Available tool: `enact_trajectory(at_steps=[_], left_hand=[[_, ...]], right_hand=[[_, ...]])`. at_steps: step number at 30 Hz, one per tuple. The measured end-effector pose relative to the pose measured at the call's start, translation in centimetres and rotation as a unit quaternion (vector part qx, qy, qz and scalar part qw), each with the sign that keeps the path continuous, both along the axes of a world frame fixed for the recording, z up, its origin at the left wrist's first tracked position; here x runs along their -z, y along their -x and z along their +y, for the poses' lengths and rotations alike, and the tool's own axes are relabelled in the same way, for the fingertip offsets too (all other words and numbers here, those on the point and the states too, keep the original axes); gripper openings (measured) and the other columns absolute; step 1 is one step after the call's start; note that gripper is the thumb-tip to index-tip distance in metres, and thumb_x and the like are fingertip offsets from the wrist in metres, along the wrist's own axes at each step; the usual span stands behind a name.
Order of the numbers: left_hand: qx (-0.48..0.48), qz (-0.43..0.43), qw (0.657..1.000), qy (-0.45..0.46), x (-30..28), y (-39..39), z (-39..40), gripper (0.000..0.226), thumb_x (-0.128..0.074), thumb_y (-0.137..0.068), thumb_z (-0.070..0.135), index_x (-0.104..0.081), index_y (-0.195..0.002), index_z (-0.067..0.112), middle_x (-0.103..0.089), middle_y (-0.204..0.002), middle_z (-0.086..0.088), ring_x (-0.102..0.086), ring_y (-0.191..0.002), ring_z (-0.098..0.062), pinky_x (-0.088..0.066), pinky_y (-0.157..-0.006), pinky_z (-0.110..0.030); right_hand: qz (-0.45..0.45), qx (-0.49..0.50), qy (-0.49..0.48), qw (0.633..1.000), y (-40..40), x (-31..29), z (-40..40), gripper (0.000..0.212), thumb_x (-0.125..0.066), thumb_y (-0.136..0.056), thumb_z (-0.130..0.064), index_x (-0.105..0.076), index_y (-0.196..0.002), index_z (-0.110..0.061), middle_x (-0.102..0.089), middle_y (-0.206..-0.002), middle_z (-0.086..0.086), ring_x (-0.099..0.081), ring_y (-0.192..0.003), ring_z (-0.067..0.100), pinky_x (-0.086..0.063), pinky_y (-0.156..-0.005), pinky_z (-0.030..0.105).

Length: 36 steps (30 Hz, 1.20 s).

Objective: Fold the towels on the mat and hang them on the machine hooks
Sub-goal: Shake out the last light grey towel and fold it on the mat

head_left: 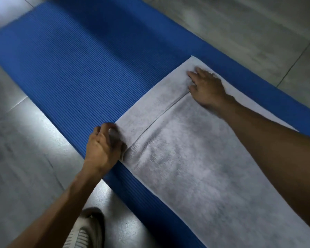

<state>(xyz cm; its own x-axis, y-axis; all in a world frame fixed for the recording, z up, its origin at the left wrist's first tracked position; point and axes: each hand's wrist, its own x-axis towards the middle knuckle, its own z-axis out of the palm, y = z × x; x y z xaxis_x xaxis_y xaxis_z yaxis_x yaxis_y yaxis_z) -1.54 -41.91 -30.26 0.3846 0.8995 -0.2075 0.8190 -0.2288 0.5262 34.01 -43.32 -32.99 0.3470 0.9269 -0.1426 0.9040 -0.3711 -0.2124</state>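
The floor (pixel 240 24) consists of large grey tiles with thin dark joints. A blue ribbed mat (pixel 70 68) lies flat on the floor, running diagonally from the far left to the near right. A pale grey towel (pixel 195 167) lies flat on the right portion of the mat, with a seam line crossing near its far end. A light-coloured shoe (pixel 86 231) stands on the tiles at the near edge, left of the mat.

Bare forearms, no sleeves visible; grey-white shoe (pixel 87 231) with dark stripes.
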Motion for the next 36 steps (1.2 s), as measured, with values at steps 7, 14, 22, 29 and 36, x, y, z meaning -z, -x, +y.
enact_trajectory(at_steps=[7,14,22,29,36], left_hand=[[-0.023,-0.118,0.99,0.077,-5.3,-3.2,0.0,0.02,-0.065,-0.081,0.009,-0.066,-0.087,0.028,-0.067,-0.077,0.011,-0.063,-0.072,-0.006,-0.045,-0.057,-0.016],[0.378,-0.074,0.904,-0.184,-9.1,-9.0,-12.9,0.045,-0.065,-0.067,0.013,-0.062,-0.111,0.017,-0.064,-0.083,-0.003,-0.059,-0.069,-0.023,-0.048,-0.067,-0.031],[0.482,-0.134,0.848,-0.176,-4.7,-11.9,-27.7,0.04,-0.039,-0.09,0.008,-0.073,-0.11,0.014,-0.069,-0.099,-0.002,-0.055,-0.074,-0.017,-0.046,-0.066,-0.029],[0.622,-0.064,0.779,0.055,-2.9,-12.3,-37.9,0.041,-0.026,-0.105,0.032,-0.058,-0.13,0.028,-0.068,-0.106,0.015,-0.063,-0.075,0.002,-0.049,-0.062,-0.012],[0.681,-0.007,0.73,0.055,-2.6,-14.2,-41.6,0.051,-0.058,-0.075,0.049,-0.057,-0.123,0.031,-0.064,-0.107,0.011,-0.066,-0.083,-0.008,-0.053,-0.058,-0.02]], right_hand=[[0.088,0.104,-0.211,0.968,4.8,-2.5,-4.2,0.035,-0.053,-0.093,-0.024,-0.056,-0.125,-0.014,-0.058,-0.129,0.006,-0.051,-0.118,0.027,-0.044,-0.096,0.04],[0.428,0.324,-0.164,0.828,5.5,-8.0,-7.1,0.07,-0.069,-0.077,-0.052,-0.046,-0.135,-0.02,-0.063,-0.117,-0.005,-0.061,-0.107,0.016,-0.05,-0.091,0.033],[0.454,0.55,-0.197,0.673,0.0,-6.1,-24.4,0.013,-0.066,-0.082,-0.019,-0.072,-0.09,-0.011,-0.073,-0.097,0.011,-0.069,-0.09,0.03,-0.058,-0.085,0.042],[0.489,0.632,-0.273,0.536,-1.3,-5.2,-42.2,0.021,-0.064,-0.085,-0.002,-0.073,-0.104,-0.006,-0.073,-0.102,0.014,-0.071,-0.082,0.026,-0.058,-0.069,0.031],[0.488,0.546,-0.274,0.624,-5.3,-5.6,-46.0,0.062,-0.073,-0.081,-0.005,-0.052,-0.127,-0.042,-0.067,-0.117,-0.003,-0.066,-0.104,0.017,-0.057,-0.084,0.033]])
